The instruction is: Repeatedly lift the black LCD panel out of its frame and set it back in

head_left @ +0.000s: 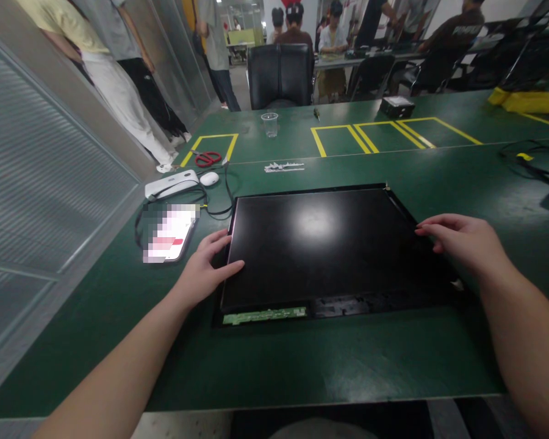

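Observation:
A large black LCD screen panel (pixel 329 256) lies flat on the green table, with a bare green circuit board (pixel 265 315) along its near left edge. My left hand (pixel 208 268) grips the panel's left edge, thumb over the top face and fingers along the side. At the opposite edge, my right hand (pixel 466 241) is closed in a pinch on the panel's right rim. What lies between those right fingertips is too small to make out. A white tab (pixel 457 285) shows at the near right corner.
Left of the panel are a lit phone (pixel 171 235), a white power strip (pixel 171 184), a white mouse (pixel 209 178) and red scissors (pixel 208 159). Beyond it sit grey-white strips (pixel 283 167), a plastic cup (pixel 270 125) and a black box (pixel 397 107). Cables (pixel 535 161) lie right.

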Demonstrator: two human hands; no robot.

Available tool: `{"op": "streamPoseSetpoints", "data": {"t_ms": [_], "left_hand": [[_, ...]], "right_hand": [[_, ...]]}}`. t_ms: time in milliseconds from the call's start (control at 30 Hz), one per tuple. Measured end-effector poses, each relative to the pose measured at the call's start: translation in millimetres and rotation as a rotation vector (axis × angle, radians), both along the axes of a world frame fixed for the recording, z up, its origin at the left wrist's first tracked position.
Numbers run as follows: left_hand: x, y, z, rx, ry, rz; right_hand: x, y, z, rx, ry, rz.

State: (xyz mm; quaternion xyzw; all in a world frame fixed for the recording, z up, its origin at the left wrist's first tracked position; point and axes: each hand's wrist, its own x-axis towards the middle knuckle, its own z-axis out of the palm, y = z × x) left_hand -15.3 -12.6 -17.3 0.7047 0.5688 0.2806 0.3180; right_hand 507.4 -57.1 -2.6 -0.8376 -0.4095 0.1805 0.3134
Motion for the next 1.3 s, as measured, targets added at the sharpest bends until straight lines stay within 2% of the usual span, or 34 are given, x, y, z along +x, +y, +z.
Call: {"op": "streamPoseSetpoints", "data": {"t_ms": [200, 500, 1133, 1300], "left_hand": [[-0.7, 1.5, -0.6, 0.043, 0.108, -0.040], [2.7, 1.6, 2.2, -0.004, 0.093, -0.003], [-1.6, 4.0, -1.8, 0.038, 0.127, -0.026], [-1.1, 3.7, -0.6, 0.039, 0.123, -0.027]], "right_hand": [[-6.3, -0.5, 4.8, 0.021, 0.023, -0.015], [-4.2, -1.0, 1.0, 0.047, 0.034, -0.026], [-13.3, -1.6, 8.2, 0.016, 0.014, -0.053], [-10.6, -1.3, 4.9, 0.052, 0.014, -0.032]]}}
